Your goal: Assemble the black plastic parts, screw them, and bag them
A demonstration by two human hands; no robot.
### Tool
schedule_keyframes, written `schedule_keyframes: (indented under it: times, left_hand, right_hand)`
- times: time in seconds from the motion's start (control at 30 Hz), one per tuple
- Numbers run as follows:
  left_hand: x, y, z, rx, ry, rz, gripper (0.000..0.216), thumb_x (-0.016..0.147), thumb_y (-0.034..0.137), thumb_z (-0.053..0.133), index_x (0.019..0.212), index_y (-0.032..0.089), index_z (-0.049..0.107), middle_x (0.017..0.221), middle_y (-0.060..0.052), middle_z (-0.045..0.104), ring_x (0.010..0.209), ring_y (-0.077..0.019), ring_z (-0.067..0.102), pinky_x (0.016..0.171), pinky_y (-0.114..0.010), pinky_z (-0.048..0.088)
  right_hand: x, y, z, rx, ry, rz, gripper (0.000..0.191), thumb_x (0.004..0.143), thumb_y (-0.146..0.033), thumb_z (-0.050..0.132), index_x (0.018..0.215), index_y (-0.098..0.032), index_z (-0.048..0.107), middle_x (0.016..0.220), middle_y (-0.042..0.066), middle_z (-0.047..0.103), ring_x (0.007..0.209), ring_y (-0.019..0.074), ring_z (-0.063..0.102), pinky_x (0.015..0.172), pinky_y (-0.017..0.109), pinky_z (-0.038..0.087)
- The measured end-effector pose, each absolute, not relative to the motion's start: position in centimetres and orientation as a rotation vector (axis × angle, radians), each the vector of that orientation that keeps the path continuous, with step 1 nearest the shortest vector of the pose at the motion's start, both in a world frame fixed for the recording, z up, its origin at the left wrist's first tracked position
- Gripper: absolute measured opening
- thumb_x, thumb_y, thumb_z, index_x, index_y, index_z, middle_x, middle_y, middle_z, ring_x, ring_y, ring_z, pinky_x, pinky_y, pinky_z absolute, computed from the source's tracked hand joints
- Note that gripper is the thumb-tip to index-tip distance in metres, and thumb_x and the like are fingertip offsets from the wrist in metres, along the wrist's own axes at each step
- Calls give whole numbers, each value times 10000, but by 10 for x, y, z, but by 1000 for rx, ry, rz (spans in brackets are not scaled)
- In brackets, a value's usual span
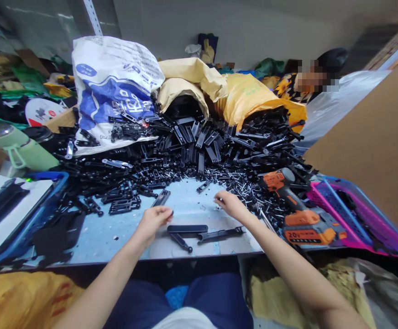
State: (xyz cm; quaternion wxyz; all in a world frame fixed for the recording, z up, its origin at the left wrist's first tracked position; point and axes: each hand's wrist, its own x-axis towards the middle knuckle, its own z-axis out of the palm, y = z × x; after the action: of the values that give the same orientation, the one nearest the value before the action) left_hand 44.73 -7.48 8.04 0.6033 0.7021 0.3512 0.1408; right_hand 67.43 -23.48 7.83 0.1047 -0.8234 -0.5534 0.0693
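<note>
Black bars, done part: a small group lies on the light blue table top (99,233), just in front of the person: a black flat long bar with rounded ends (187,228), a black short bar with a ball tip (181,242) and a black narrow bar with a forked end (220,235); I judge this group is only partly finished

Heap, remaining part: behind the hands lie many loose black plastic-looking parts (199,157) and thin silver screws (242,185), so most of the work seems to remain

Left hand: the left bare hand (156,220) has thumb and fingertips close together, as in a pinch; a small dark spot shows there, but I cannot tell if it is a held part

Right hand: the right bare hand (231,204) is near the screws with fingers bent; I cannot tell if it grasps something

Drill: the orange and grey cordless power tool (303,218) rests at the right, in nobody's hand

Look of bars: dark and smooth; the long bar lies almost level, the short bar slants from its left end toward the person, the forked bar extends rightward; joined or only overlapping, I cannot tell
</note>
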Motion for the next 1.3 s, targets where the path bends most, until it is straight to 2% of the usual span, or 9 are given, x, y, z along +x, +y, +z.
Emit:
schedule_keyframes:
  times: [0.07,0.17,0.4,0.57,0.73,0.83,0.93,1.1,1.3]
  left_hand:
    - [419,-77,75,1246,892,264,316,615,368,664,760,95,596,645,-52,625,556,-112,563,552,-233,423]
    - [404,-85,70,1058,933,268,361,536,353,734,748,92,601,649,-39,624,546,-79,543,543,-195,402]
    - [411,-88,78,1143,819,242,318,571,366,713,695,99,594,612,-14,596,537,-69,521,544,-183,402]
    - [412,-91,77,1563,807,256,211,688,315,602,751,115,621,640,-39,623,564,-120,560,559,-239,451]
    - [412,-108,59,2390,570,753,216,808,175,455,945,156,621,932,-75,646,860,-179,595,798,-324,475]
    - [410,-113,42,2718,399,946,258,821,99,425,1032,115,573,885,-95,645,846,-188,590,784,-334,477]
    - [409,-110,35,2896,286,972,258,814,73,433,1046,87,546,823,-100,632,796,-193,581,734,-343,472]
    - [411,-104,41,2958,243,945,227,817,58,423,1006,95,542,786,-80,614,782,-185,563,703,-335,446]
    - [413,-106,41,2933,228,1020,201,812,73,454,987,96,548,783,-75,618,783,-179,557,716,-323,429]
  right_hand:
    - [661,-241,81,-2289,-1563,308,116,830,-221,508,844,-157,604,837,44,620,788,141,570,711,221,413]
    - [645,-244,86,-2190,-1450,398,114,789,-200,554,878,-168,618,813,35,636,740,141,582,704,236,435]
    - [629,-249,99,-2015,-1484,438,116,790,-190,533,856,-179,628,860,47,631,749,142,583,682,249,459]
    - [623,-252,103,-2050,-1495,488,81,759,-180,569,812,-179,631,802,32,647,703,143,583,659,247,450]
    - [619,-254,105,-2073,-1491,624,81,740,-173,594,807,-174,640,712,14,656,646,131,599,625,218,437]
    - [617,-253,107,-2093,-1556,612,96,745,-167,590,821,-171,648,732,20,661,658,129,606,628,207,430]
    - [613,-247,112,-2159,-1718,531,110,747,-136,579,816,-168,658,765,40,666,700,149,610,639,214,418]
    - [609,-238,115,-2194,-2040,487,132,752,-119,566,809,-175,671,787,61,677,768,181,618,662,223,401]
    - [613,-238,110,-2251,-2067,455,131,770,-143,558,812,-183,676,773,63,683,759,187,626,642,219,395]
